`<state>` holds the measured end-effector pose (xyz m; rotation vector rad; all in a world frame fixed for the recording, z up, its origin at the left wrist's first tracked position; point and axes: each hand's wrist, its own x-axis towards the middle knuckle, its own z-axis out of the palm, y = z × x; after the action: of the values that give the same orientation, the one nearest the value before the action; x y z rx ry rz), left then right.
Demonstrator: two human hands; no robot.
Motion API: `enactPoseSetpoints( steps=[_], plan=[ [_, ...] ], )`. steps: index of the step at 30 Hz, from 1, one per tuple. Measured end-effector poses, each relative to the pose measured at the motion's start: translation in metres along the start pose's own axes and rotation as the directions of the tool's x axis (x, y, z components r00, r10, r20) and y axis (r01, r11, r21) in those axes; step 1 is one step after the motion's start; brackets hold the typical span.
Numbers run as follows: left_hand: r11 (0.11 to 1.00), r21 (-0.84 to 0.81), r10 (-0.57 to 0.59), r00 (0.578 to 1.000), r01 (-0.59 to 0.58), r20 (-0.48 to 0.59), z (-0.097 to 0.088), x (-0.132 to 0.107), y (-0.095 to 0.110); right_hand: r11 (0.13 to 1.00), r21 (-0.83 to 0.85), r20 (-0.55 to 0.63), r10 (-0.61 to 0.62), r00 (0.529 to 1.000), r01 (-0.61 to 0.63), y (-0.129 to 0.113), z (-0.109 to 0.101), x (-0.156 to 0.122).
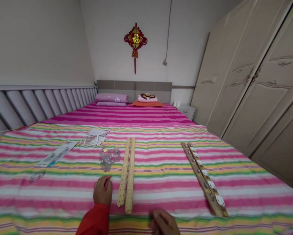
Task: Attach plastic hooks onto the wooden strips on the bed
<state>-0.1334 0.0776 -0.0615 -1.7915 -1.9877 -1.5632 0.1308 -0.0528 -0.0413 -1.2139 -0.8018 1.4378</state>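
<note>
My left hand (pixel 103 191), in a red sleeve, rests on the striped bedspread just left of two pale wooden strips. Its fingers are loosely bent with a gap to the thumb, and I see nothing in them. The left strip (pixel 124 174) and the right strip (pixel 131 176) lie side by side, with rows of small holes. Beyond that hand are clear plastic bags (pixel 108 158) with small shiny pieces. My right hand (pixel 164 222) is at the bottom edge, right of the strips; it is blurred, its fingers curled and partly hidden.
Two brown wooden strips (pixel 202 174) with metal and white pieces lie to the right. On the left are a printed packet (pixel 56 154), paper and plastic wrappers (pixel 94 137), and a crumpled clear wrapper (pixel 38 176). Pillows (pixel 112 98) lie at the headboard; wardrobes (pixel 254 78) stand right.
</note>
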Motion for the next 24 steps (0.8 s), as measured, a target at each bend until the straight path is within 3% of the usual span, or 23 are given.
enactPoseSetpoints(
  steps=[4, 7, 11, 16, 19, 24],
  plan=[
    [0.999, 0.011, 0.03, 0.999, -0.03, -0.014, 0.0, -0.001, 0.001, 0.986, 0.014, 0.272, 0.156, 0.95, -0.166, 0.005, 0.05, 0.02],
    [0.999, 0.021, 0.042, 0.999, -0.041, -0.015, 0.0, -0.002, 0.002, 0.979, 0.048, 0.314, 0.173, 0.934, -0.198, 0.006, 0.068, 0.031],
    [0.999, 0.023, 0.036, 0.999, -0.036, -0.017, -0.001, -0.003, 0.004, 0.986, 0.006, 0.281, 0.161, 0.946, -0.169, 0.007, 0.074, 0.038],
    [0.999, 0.015, 0.039, 0.999, -0.039, -0.03, -0.003, -0.004, 0.007, 0.995, -0.021, 0.26, 0.096, 0.961, -0.094, 0.007, 0.058, 0.035],
    [0.999, 0.005, 0.034, 0.999, -0.033, -0.038, -0.004, -0.005, 0.009, 0.994, -0.064, 0.273, 0.102, 0.956, -0.088, 0.008, 0.036, 0.027],
    [0.997, -0.071, -0.027, 0.999, 0.024, -0.044, -0.005, -0.006, 0.01, 0.997, -0.068, 0.167, 0.06, 0.984, -0.049, 0.007, -0.001, 0.01]
  ],
)
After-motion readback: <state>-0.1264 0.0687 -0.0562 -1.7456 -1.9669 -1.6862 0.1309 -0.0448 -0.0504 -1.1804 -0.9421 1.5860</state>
